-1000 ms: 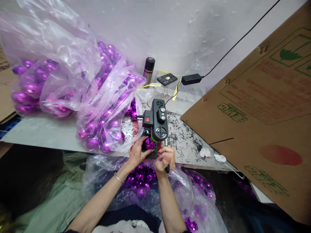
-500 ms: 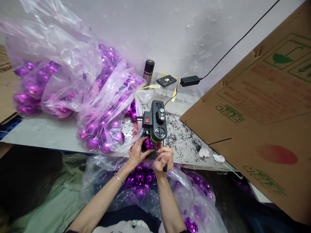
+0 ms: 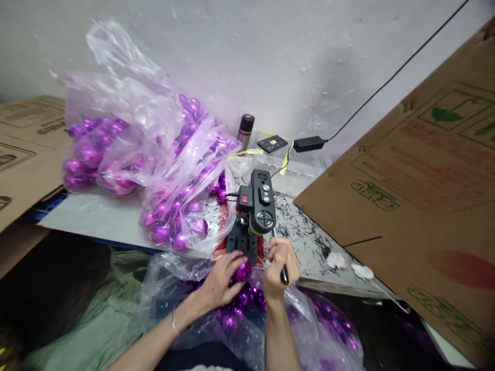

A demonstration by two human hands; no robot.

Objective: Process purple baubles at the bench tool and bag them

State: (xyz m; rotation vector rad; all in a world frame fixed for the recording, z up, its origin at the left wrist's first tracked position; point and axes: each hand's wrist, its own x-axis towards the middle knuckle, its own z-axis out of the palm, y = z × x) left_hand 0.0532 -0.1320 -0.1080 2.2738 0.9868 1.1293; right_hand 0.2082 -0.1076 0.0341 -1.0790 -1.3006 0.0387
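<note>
My left hand (image 3: 221,281) holds a shiny purple ball (image 3: 243,271) between thumb and fingers, just in front of the black base plate (image 3: 243,242). Above that plate stands a small black drill press (image 3: 263,201) with a red switch at its left side. Wrapped round the press's lever handle (image 3: 284,274) is my right hand (image 3: 281,263), its fingers closed. Beneath both hands, an open plastic bag (image 3: 170,273) at the table edge contains many purple mirrored balls (image 3: 232,320).
A large clear bag of purple balls (image 3: 87,152) covers the left of the table. Black shavings (image 3: 296,226) lie right of the press. A cardboard box (image 3: 390,206) leans in from the right. Behind stand a dark bottle (image 3: 246,126), a remote (image 3: 272,144) and a power adapter (image 3: 309,144).
My left hand has pulled the purple ball from under the press toward me, off the base plate. My right hand stays on the lever. The camera view has shifted.
</note>
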